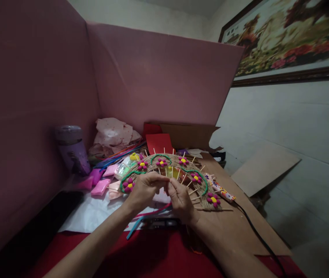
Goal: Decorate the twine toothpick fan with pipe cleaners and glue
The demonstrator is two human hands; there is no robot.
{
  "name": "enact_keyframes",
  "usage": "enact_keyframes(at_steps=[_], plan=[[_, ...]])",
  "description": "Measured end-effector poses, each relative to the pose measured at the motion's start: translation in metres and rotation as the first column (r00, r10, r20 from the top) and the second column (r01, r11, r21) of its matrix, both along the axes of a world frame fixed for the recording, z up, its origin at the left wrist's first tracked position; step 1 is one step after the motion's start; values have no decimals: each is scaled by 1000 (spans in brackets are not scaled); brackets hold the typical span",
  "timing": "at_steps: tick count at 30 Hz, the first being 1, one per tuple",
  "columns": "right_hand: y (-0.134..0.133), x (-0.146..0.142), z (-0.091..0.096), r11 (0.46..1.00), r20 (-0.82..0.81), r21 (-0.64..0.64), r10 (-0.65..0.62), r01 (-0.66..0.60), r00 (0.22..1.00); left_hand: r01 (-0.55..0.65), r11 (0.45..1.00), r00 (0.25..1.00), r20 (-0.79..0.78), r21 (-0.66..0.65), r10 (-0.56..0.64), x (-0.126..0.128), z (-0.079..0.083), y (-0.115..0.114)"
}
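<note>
My left hand point(146, 189) and my right hand point(181, 199) meet fingertip to fingertip in the middle of the head view. Both are closed in a pinch, and whatever lies between the fingers is too small or hidden to make out. Right behind them is an arch of wound twine point(173, 160) with thin wooden sticks poking out along its inner and outer edges. Purple-pink flowers with yellow centres point(161, 162) and wavy green strips point(204, 183) decorate it. My hands cover part of the arch's lower left.
Pink packets point(100, 187) and a purple tumbler point(73, 150) stand at the left, near crumpled wrapping point(114, 133). On the brown cardboard point(239, 220) at the right lies a floral-patterned tool point(221, 188) with a black cord point(257, 227). Pink panels point(158, 77) rise behind.
</note>
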State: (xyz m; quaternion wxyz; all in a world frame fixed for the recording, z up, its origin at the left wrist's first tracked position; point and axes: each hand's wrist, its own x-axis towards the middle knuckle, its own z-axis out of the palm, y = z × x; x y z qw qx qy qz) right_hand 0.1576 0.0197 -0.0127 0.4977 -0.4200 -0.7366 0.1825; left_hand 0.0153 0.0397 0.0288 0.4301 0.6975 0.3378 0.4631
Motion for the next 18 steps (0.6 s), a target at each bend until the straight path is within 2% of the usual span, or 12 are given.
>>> enact_keyframes(at_steps=[2, 5, 7, 9, 12, 14, 15, 16, 18], plan=[[1, -1, -1, 992, -129, -100, 63, -76, 990, 26, 995, 995, 100, -95, -17, 1, -2, 3], [2, -3, -1, 947, -312, -222, 155, -230, 937, 78, 986, 982, 183, -147, -51, 0, -7, 4], [2, -6, 0, 930, -336, -236, 194, -281, 922, 90, 980, 974, 221, -176, -50, -2, -11, 3], [1, -8, 0, 949, -268, -200, 185, -243, 945, 77, 977, 973, 229, -198, -30, -3, -16, 2], [2, -7, 1, 991, -107, -117, 56, -68, 993, 36, 979, 978, 209, -203, 8, -4, -24, 2], [7, 1, 5, 990, 5, -16, -143, 143, 990, 12, 979, 981, 192, -205, 28, -4, -28, 2], [10, 9, 8, 958, 61, 65, -284, 280, 957, -4, 981, 984, 174, -194, 39, -4, -30, 1], [14, 18, 12, 898, 118, 145, -432, 415, 894, -26, 986, 989, 142, -166, 50, -4, -32, 0], [22, 40, 22, 741, 270, 247, -671, 624, 690, -81, 996, 996, 25, -39, 82, -3, -37, -2]])
